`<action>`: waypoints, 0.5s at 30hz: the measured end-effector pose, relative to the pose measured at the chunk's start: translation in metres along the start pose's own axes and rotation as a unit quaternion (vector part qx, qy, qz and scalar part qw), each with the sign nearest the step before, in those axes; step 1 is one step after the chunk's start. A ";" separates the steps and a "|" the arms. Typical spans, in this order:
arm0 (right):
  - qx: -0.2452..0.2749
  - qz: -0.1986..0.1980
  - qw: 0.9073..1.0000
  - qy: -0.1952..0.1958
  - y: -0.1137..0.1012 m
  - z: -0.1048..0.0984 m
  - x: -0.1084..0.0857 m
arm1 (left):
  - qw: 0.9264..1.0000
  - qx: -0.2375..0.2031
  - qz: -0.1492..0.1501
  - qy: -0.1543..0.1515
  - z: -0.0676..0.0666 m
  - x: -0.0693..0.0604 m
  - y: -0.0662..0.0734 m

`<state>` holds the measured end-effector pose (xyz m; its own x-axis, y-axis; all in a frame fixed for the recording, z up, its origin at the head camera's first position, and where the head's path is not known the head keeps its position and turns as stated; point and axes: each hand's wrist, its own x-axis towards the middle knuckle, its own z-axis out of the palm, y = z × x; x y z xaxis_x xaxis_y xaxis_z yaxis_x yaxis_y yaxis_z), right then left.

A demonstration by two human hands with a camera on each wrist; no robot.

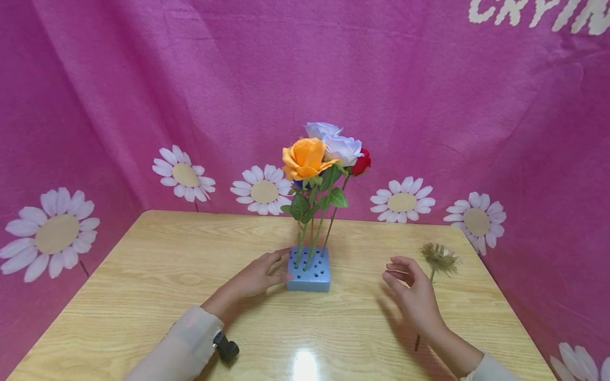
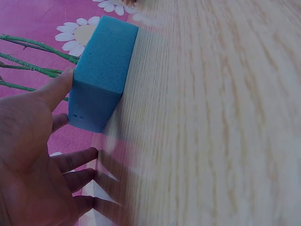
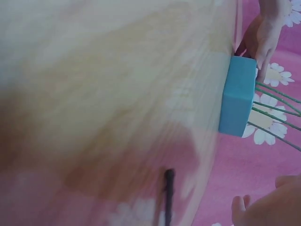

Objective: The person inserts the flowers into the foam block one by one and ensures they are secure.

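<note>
A light blue foam block (image 1: 308, 286) with rows of holes stands mid-table. Stuck upright in it are an orange rose (image 1: 305, 159), two pale lilac roses (image 1: 344, 149), a red rose (image 1: 361, 162) and a partly hidden dark blue bloom (image 1: 302, 184). My left hand (image 1: 257, 274) touches the block's left side with thumb and index finger, the other fingers extended toward the tabletop. Apart from the block, my right hand (image 1: 415, 296) hovers with loosely bent fingers and holds nothing. Beside and partly behind it lies a brownish-beige flower (image 1: 439, 258); its dark stem end (image 3: 169, 193) shows in the right wrist view.
The wooden table (image 1: 190, 248) ends at the back against a pink cloth (image 1: 229, 106) printed with white daisies and some lettering. A black device (image 1: 226, 347) is strapped at the left wrist. Light glares off the table's near edge.
</note>
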<state>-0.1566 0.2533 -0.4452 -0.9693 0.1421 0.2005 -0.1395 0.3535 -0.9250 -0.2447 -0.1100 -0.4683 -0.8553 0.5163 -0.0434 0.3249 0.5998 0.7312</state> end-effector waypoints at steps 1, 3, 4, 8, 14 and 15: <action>-0.003 0.005 1.000 -0.002 0.001 -0.003 -0.001 | 1.000 0.000 0.000 0.000 0.000 0.000 0.000; -0.013 0.015 1.000 -0.006 0.003 -0.008 -0.004 | 1.000 0.000 0.002 0.001 0.000 0.000 0.000; -0.015 0.020 1.000 -0.006 0.004 -0.011 -0.006 | 1.000 0.001 0.002 0.000 0.000 0.000 0.000; -0.026 0.035 0.999 -0.009 0.010 -0.021 -0.010 | 1.000 0.001 0.003 0.000 0.000 0.000 -0.001; -0.080 0.045 0.996 -0.012 0.019 -0.037 -0.016 | 1.000 0.003 -0.004 0.000 0.000 0.000 0.000; -0.092 0.049 0.995 -0.013 0.020 -0.039 -0.017 | 1.000 0.002 -0.005 0.000 0.000 0.000 0.000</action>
<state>-0.1352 0.2941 -0.4548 -0.9817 0.1608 0.1021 -0.0077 0.5023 -0.8647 -0.2445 -0.1100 -0.4680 -0.8592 0.5091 -0.0508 0.3170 0.6077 0.7281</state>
